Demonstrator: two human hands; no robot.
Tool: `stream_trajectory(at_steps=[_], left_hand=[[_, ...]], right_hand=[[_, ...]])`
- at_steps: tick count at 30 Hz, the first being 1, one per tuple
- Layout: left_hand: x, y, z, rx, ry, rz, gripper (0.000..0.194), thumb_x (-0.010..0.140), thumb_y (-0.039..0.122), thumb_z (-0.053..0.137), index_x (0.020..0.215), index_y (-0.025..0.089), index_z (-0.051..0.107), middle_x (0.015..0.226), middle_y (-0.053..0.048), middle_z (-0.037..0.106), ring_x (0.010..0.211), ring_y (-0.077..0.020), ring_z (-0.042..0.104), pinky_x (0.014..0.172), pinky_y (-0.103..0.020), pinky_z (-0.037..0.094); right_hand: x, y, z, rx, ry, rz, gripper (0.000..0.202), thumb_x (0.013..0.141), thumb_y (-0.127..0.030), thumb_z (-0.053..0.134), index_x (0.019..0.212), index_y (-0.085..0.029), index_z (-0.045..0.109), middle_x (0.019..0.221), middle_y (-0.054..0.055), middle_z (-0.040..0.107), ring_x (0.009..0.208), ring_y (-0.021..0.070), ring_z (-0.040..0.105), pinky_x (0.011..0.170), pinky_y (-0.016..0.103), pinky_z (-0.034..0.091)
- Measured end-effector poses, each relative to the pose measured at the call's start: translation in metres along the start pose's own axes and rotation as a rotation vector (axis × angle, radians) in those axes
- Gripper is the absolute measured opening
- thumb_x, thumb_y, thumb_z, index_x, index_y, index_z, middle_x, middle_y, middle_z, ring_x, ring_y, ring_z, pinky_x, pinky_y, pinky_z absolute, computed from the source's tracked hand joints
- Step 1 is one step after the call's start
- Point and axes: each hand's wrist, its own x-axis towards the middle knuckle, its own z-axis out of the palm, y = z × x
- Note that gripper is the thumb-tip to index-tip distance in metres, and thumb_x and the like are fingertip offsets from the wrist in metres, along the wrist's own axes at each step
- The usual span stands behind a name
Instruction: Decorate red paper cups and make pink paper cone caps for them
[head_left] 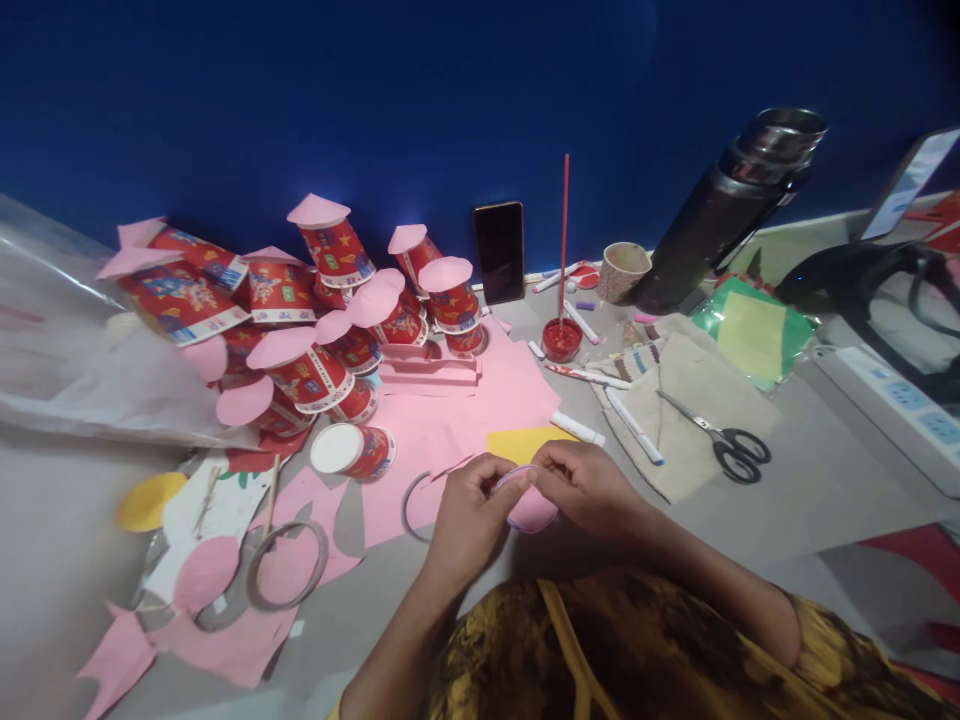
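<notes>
- Pink paper is the material in hand, head view: a small pink paper disc (pixel 531 505) sits between both hands just in front of the person's chest, low and centre in the picture.
- Left hand (pixel 469 505) pinches the disc's left edge, thumb and forefinger pressed together on it; right hand (pixel 589 485) pinches the top right edge in the same way, fingertips curled over the rim.
- From the hands, a stack of red paper cups (pixel 330 300) capped with pink cones lies at about ten o'clock; one cup (pixel 352 450) lies on its side, nearer, white base toward the camera.
- Large pink paper sheet (pixel 457 420) spreads at twelve o'clock under the hands' far side, with a yellow paper piece (pixel 525 440) just beyond the fingers.
- Scissors (pixel 720 440) rest on a beige cloth at two o'clock, well apart from the hands; white marker pens (pixel 634 425) lie between.
- Red glue pot (pixel 561 340) with an upright red stick (pixel 565 240) stands at one o'clock, beside a phone (pixel 499 250) leaning on the blue wall.
- Tape rings (pixel 289 565) and pink offcuts lie at eight o'clock.
- By my reading, the step in hand is curling the disc into a cone cap like those on the cups; the next move calls for overlapping the cut edges evenly and holding them pinched, then fixing the seam, with the glue out of easy reach.
</notes>
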Motion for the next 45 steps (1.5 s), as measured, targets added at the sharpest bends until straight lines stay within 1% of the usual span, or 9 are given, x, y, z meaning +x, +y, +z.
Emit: stream_trajectory(at_steps=[4, 10, 17, 21, 23, 26, 30, 37, 45], left_hand=[[-0.0001, 0.0019, 0.0004, 0.032, 0.031, 0.001, 0.026, 0.081, 0.041, 0.072, 0.070, 0.018, 0.072, 0.070, -0.002, 0.068, 0.070, -0.0171, 0.057, 0.068, -0.028, 0.043], [0.0009, -0.0020, -0.0010, 0.023, 0.069, -0.035, 0.026, 0.080, 0.041, 0.068, 0.071, 0.017, 0.071, 0.068, -0.001, 0.066, 0.066, -0.0163, 0.053, 0.064, -0.027, 0.041], [0.0012, 0.0012, 0.0002, 0.034, 0.047, -0.034, 0.028, 0.081, 0.042, 0.069, 0.070, 0.017, 0.072, 0.067, -0.002, 0.066, 0.068, -0.0163, 0.054, 0.064, -0.027, 0.041], [0.0003, 0.0042, 0.0006, 0.037, 0.063, -0.039, 0.029, 0.080, 0.044, 0.072, 0.068, 0.017, 0.071, 0.066, -0.001, 0.066, 0.067, -0.0161, 0.054, 0.064, -0.027, 0.041], [-0.0001, 0.0045, -0.0004, 0.042, 0.056, -0.034, 0.028, 0.080, 0.043, 0.072, 0.072, 0.017, 0.073, 0.069, -0.002, 0.067, 0.069, -0.0165, 0.056, 0.065, -0.027, 0.042], [-0.0005, 0.0040, -0.0024, 0.036, 0.055, -0.027, 0.024, 0.080, 0.041, 0.070, 0.078, 0.017, 0.075, 0.073, -0.002, 0.070, 0.071, -0.0173, 0.058, 0.068, -0.028, 0.044], [-0.0003, 0.0027, -0.0028, 0.050, 0.083, -0.015, 0.024, 0.080, 0.040, 0.070, 0.073, 0.018, 0.071, 0.071, -0.001, 0.068, 0.070, -0.0169, 0.057, 0.067, -0.028, 0.044], [-0.0008, 0.0003, -0.0012, 0.110, 0.062, 0.020, 0.024, 0.084, 0.038, 0.065, 0.069, 0.019, 0.067, 0.068, 0.000, 0.064, 0.068, -0.0166, 0.054, 0.067, -0.029, 0.042], [-0.0007, 0.0001, -0.0006, 0.143, 0.054, 0.025, 0.025, 0.085, 0.036, 0.063, 0.067, 0.020, 0.063, 0.067, 0.000, 0.062, 0.068, -0.0167, 0.054, 0.066, -0.029, 0.040]], right_hand=[[-0.0008, 0.0000, 0.0015, 0.008, -0.005, 0.009, 0.027, 0.090, -0.037, 0.054, 0.070, -0.021, 0.061, 0.068, 0.000, 0.062, 0.066, 0.0160, 0.053, 0.062, 0.028, 0.034], [-0.0031, -0.0009, -0.0015, 0.040, -0.014, 0.033, 0.030, 0.090, -0.042, 0.051, 0.077, -0.020, 0.066, 0.073, 0.002, 0.066, 0.070, 0.0177, 0.056, 0.063, 0.028, 0.036], [-0.0013, -0.0005, 0.0018, -0.022, 0.003, 0.032, 0.031, 0.086, -0.046, 0.053, 0.073, -0.020, 0.064, 0.063, -0.001, 0.053, 0.060, 0.0152, 0.045, 0.055, 0.028, 0.029], [0.0008, 0.0011, 0.0041, -0.010, 0.024, 0.022, 0.029, 0.086, -0.043, 0.053, 0.074, -0.020, 0.064, 0.065, -0.001, 0.057, 0.061, 0.0154, 0.048, 0.056, 0.027, 0.030], [0.0016, 0.0019, 0.0048, 0.011, 0.035, 0.019, 0.026, 0.086, -0.041, 0.053, 0.073, -0.020, 0.064, 0.066, 0.000, 0.060, 0.063, 0.0156, 0.050, 0.057, 0.027, 0.032], [0.0026, 0.0025, 0.0052, 0.014, 0.058, 0.031, 0.026, 0.085, -0.040, 0.053, 0.071, -0.021, 0.061, 0.064, -0.001, 0.059, 0.062, 0.0154, 0.050, 0.057, 0.027, 0.032], [0.0028, 0.0012, 0.0045, 0.006, 0.042, 0.037, 0.026, 0.085, -0.041, 0.053, 0.069, -0.021, 0.060, 0.062, -0.001, 0.056, 0.060, 0.0150, 0.048, 0.056, 0.027, 0.031], [0.0031, 0.0013, 0.0054, -0.020, 0.012, 0.066, 0.022, 0.084, -0.036, 0.055, 0.071, -0.020, 0.063, 0.066, 0.000, 0.063, 0.064, 0.0158, 0.053, 0.058, 0.026, 0.032], [0.0033, 0.0036, 0.0069, -0.023, 0.014, 0.075, 0.019, 0.084, -0.033, 0.057, 0.070, -0.021, 0.063, 0.064, -0.001, 0.060, 0.061, 0.0148, 0.049, 0.058, 0.026, 0.033]])
